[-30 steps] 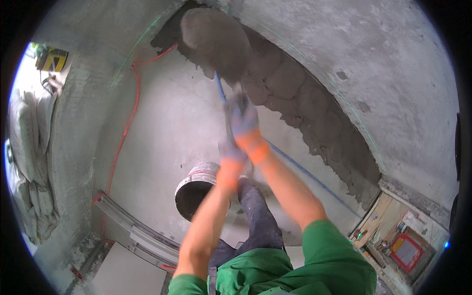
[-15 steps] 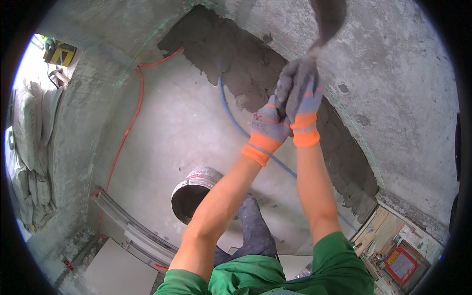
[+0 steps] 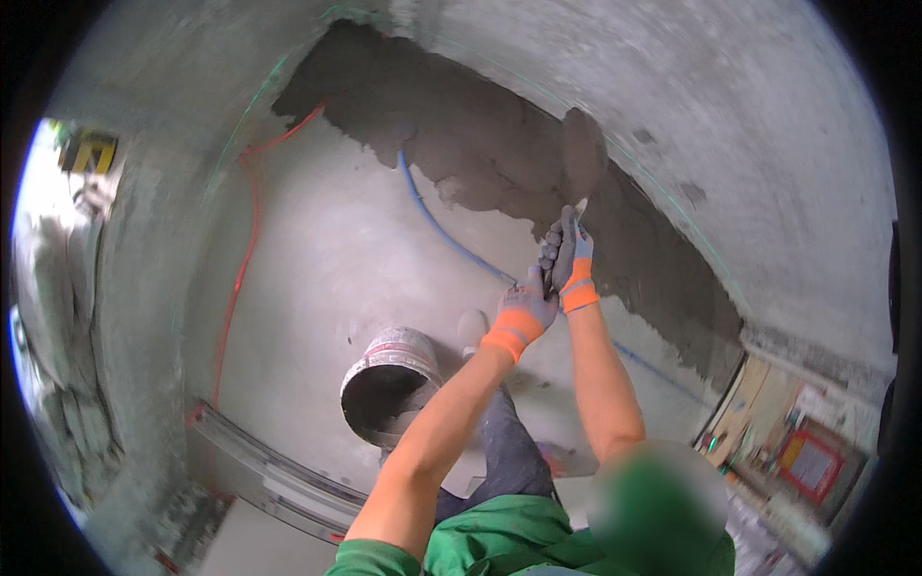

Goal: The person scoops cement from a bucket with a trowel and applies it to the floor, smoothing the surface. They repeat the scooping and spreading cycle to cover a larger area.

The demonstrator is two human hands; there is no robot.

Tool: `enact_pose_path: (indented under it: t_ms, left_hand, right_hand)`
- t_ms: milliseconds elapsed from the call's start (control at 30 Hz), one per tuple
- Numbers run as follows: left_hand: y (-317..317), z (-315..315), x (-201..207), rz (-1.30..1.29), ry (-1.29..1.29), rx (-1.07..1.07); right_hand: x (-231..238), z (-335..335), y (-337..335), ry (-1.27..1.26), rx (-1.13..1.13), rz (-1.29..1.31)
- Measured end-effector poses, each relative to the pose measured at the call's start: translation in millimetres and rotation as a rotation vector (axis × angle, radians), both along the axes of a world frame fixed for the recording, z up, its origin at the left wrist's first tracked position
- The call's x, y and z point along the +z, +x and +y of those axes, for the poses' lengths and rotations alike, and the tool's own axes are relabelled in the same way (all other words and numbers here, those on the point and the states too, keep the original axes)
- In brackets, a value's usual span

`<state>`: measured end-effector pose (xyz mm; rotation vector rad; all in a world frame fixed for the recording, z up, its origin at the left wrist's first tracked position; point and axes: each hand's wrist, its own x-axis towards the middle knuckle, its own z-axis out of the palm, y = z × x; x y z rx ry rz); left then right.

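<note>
Both my gloved hands are closed around the handle of a mortar-coated trowel (image 3: 582,154), one above the other. My right hand (image 3: 570,252) grips it nearer the blade. Just below, my left hand (image 3: 527,302) holds the lower end; most of the handle is hidden by the gloves. The blade lies over a band of dark wet mortar (image 3: 461,134) that runs along the foot of the wall. A blue hose (image 3: 437,228) and a red hose (image 3: 252,230) lead to that mortar. Left of my legs, a tilted bucket (image 3: 389,386) holds some grey mortar.
A pale concrete floor (image 3: 307,259) lies between the hoses. Long metal rails (image 3: 279,464) rest at the lower left. Bags (image 3: 62,317) are piled beyond the left wall. Boards and a red-framed box (image 3: 809,467) stand at the lower right. Green laser lines (image 3: 672,202) cross the walls.
The trowel and both hands have come down and nearer to me; the blade has moved from high by the wall onto the mortar band. The view has shifted slightly.
</note>
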<state>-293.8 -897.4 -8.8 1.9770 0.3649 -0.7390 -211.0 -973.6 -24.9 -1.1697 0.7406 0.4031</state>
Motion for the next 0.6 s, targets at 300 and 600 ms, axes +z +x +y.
enact_pose_path:
  t_ms: [300, 600]
  left_hand:
    - [-232.3, 150.6, -34.8, -0.112, -0.051, 0.087]
    - [-394.9, 359.4, -99.1, 0.39, -0.082, 0.283]
  right_hand:
    - [23.0, -113.4, -184.0, 0.214, -0.313, 0.047]
    - [85.3, -134.6, -438.5, -0.095, -0.634, 0.101]
